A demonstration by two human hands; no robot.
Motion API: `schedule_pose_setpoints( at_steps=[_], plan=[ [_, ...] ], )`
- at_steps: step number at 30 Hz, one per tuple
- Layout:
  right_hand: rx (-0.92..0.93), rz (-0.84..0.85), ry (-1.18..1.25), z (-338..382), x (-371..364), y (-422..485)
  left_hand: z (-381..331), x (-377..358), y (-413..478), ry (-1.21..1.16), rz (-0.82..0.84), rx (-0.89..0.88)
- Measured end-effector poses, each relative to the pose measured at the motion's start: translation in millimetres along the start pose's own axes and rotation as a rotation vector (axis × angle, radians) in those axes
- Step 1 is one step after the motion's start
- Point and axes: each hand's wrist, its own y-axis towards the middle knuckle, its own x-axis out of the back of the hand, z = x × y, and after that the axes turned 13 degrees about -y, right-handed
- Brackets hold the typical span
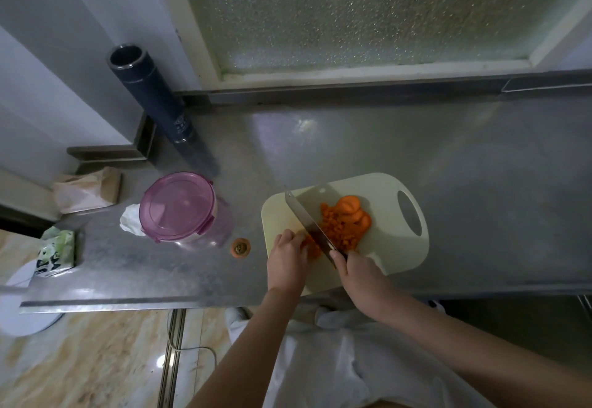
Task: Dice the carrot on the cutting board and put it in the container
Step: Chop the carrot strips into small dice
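Note:
A pale cutting board [397, 247] lies on the steel counter. On it sits a heap of diced carrot [339, 231] with a few larger carrot slices [352, 207] at its far side. My right hand [358, 271] grips the handle of a broad knife [307, 222], whose blade slants across the board left of the heap. My left hand [286, 257] holds down a small carrot piece [314, 249] with curled fingers, right beside the blade. A round container with a pink lid [177, 206], closed, stands to the left of the board.
A cut carrot end [240, 247] lies on the counter [480, 167] between container and board. A tall dark flask [153, 100] stands behind the container, with a white tissue [129, 223], a bag [86, 193] and a green packet [57, 252] at the far left. The counter's front edge is close to me.

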Motion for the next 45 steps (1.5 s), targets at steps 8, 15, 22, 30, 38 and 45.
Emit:
schedule_pose_setpoints(
  at_steps=[8,15,22,30,38,45],
  plan=[
    [-0.029,0.041,-0.011,6,-5,3,2,-2,0,0.024,-0.033,-0.049],
    [0.013,-0.007,-0.043,5,-21,6,9,-7,1,0.021,-0.081,-0.043],
    [-0.001,0.016,0.085,1,-15,13,6,-4,-1,0.023,-0.046,-0.026],
    [-0.031,0.091,0.126,-3,7,29,6,4,0,-0.050,0.012,0.021],
    [0.007,0.029,0.128,-2,11,18,6,8,-1,-0.105,-0.001,0.004],
    [0.011,0.048,0.103,0,10,6,3,4,-1,-0.105,-0.014,0.012]
  ],
)
